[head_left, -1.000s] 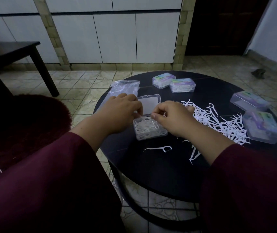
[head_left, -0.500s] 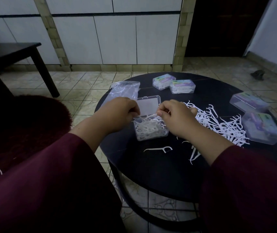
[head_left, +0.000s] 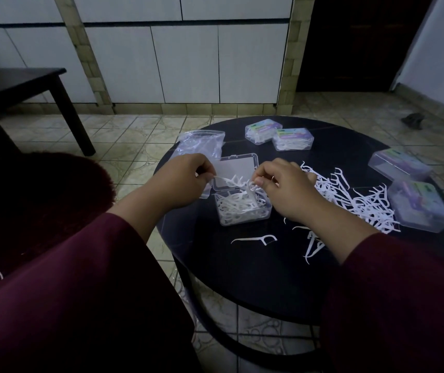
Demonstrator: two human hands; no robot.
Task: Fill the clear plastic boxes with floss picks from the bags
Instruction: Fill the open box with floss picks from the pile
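While above the open clear box (head_left: 243,208) on the round table (head_left: 255,275), left hand (head_left: 185,179) and right hand (head_left: 285,189) each in a pinching grip on one bunch of floss picks (head_left: 238,182). Box part-filled, lid tipped back. Loose pick pile (head_left: 355,200) right of box; bag (head_left: 202,144) behind it.
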